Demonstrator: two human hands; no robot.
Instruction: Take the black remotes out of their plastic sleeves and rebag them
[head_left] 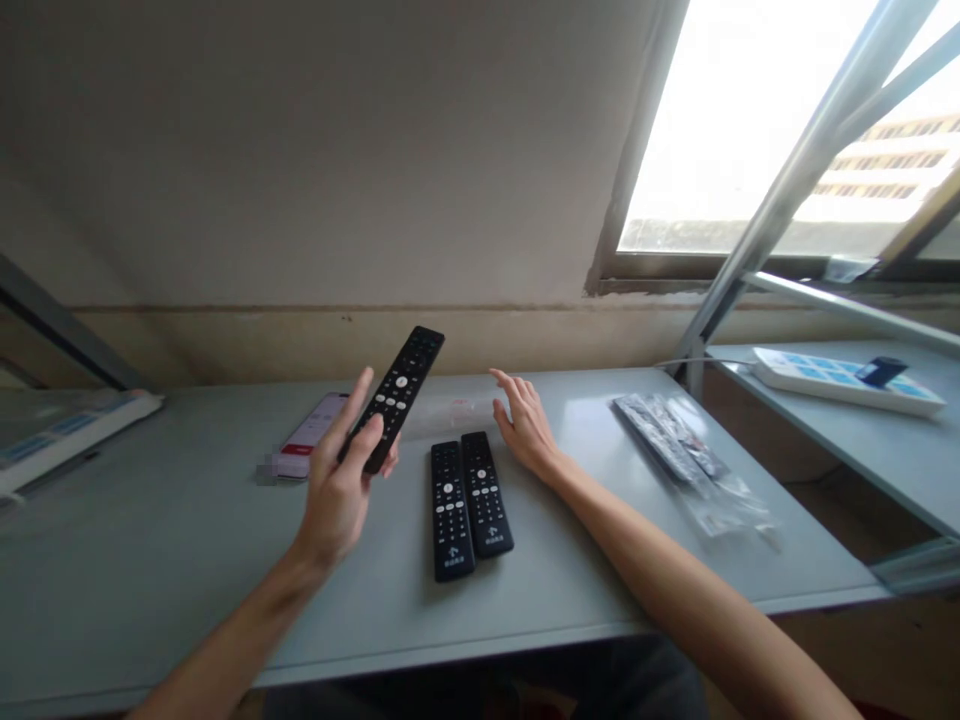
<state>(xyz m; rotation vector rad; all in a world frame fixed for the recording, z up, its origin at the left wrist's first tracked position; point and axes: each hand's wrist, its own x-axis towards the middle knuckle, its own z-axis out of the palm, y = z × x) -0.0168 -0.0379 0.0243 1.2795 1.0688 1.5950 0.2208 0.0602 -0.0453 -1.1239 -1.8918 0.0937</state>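
My left hand (341,480) grips a black remote control (401,392) with white buttons, raised above the table and tilted up to the right. The thumb presses along its face, and the index finger sticks out beside it. Two similar remotes lie side by side on the table: the left remote (451,520) and the right remote (487,495), both with their buttons up. My right hand (523,420) is just beyond the right remote, its fingers apart and holding nothing. Between my hands, a clear plastic bag (435,412) lies flat behind the remotes.
Behind my left hand lies a phone (313,440) with its screen lit. Remotes in clear plastic wrapping (667,445) rest on the right of the table (585,590). White power strips flank the scene, on the left (82,435) and right (847,380). A metal frame (772,220) rises at right.
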